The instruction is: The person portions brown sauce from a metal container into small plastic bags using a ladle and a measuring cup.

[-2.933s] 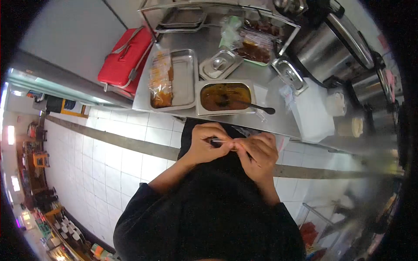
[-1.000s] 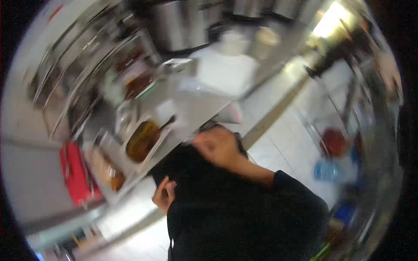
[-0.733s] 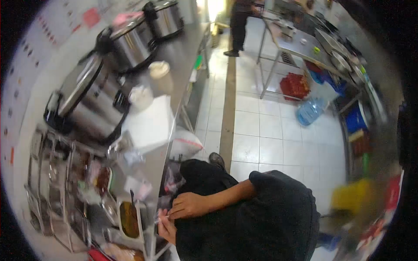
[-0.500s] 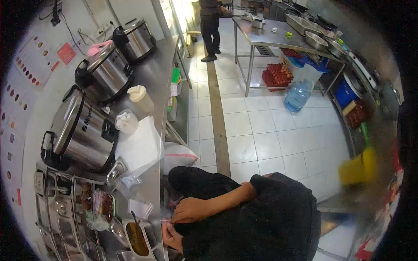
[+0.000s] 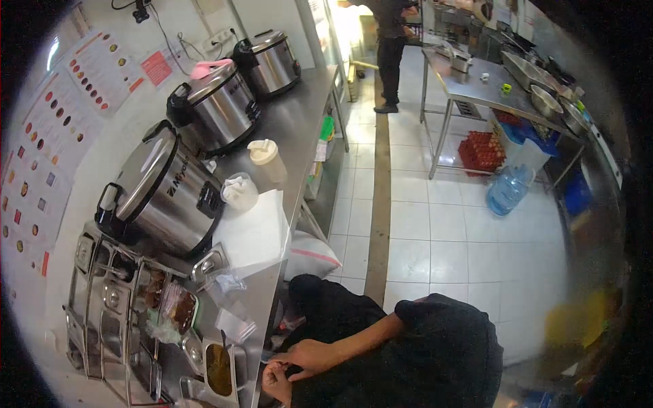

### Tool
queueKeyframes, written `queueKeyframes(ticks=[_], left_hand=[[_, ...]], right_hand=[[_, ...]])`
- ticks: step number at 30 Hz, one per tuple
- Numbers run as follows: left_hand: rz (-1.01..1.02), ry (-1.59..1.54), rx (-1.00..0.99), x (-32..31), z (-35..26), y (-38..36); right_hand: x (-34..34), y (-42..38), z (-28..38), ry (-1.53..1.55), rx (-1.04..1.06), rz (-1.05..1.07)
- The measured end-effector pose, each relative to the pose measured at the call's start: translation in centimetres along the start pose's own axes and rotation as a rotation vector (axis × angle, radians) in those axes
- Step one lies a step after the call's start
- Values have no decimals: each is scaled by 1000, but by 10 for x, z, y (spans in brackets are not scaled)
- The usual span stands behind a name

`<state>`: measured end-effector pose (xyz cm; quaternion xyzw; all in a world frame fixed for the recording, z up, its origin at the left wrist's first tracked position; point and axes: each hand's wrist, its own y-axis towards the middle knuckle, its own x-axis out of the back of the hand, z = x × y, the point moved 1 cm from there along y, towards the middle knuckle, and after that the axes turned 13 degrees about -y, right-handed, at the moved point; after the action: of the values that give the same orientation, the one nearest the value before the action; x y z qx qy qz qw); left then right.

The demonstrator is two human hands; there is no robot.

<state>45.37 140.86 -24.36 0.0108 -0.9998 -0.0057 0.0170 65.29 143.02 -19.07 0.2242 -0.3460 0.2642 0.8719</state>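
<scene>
"What shows at the counter (image 5: 292, 122)?"

"Left hand (image 5: 277, 385) and right hand (image 5: 311, 357) meet at its edge, all visible fingers curled; cannot tell if they grip anything. 1 pan (image 5: 235, 375) sits near; reaching it requires parting them."

So it's all one cam, worn on the person's head, looking forward and pretty steeply down. Super wide lens: straight edges bend and the picture goes dark and round at the corners. It faces down the aisle, so the floor (image 5: 409, 262) runs away up the middle, with the tabletop (image 5: 303, 115) along the left and the wall (image 5: 92, 146) beyond it. The hands (image 5: 289, 370) are close, seen from above, low and left of centre, and the wearer's dark top (image 5: 422, 353) fills the bottom middle. The nearest pot (image 5: 173, 194) is mid-range, while the other person (image 5: 390, 58) and far table (image 5: 469, 85) are well off near the top edge. Right edge is kinda blurry.
</scene>
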Motion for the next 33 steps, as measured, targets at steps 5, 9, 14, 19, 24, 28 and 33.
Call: queueKeyframes(ticks=[5,9,14,19,24,28,33], left_hand=[[-139,-120,-105,15,34,-17],[-65,45,-23,-20,-28,-30],[-119,-49,-69,-61,-57,-35],[-294,30,-241,-84,-58,-38],[-290,7,-288,-49,13,-30],[-322,-90,-132,-50,16,-31],[-157,-93,-91,-12,49,-32]], right_hand=[[7,8,-14,198,193,-46],[24,-1,-20,335,236,-35],[26,-16,-25,211,181,-6],[34,-31,-18,104,146,-98],[32,-35,-16,-52,88,-98],[14,-36,-28,-132,46,-39],[31,-31,-18,28,76,29]])
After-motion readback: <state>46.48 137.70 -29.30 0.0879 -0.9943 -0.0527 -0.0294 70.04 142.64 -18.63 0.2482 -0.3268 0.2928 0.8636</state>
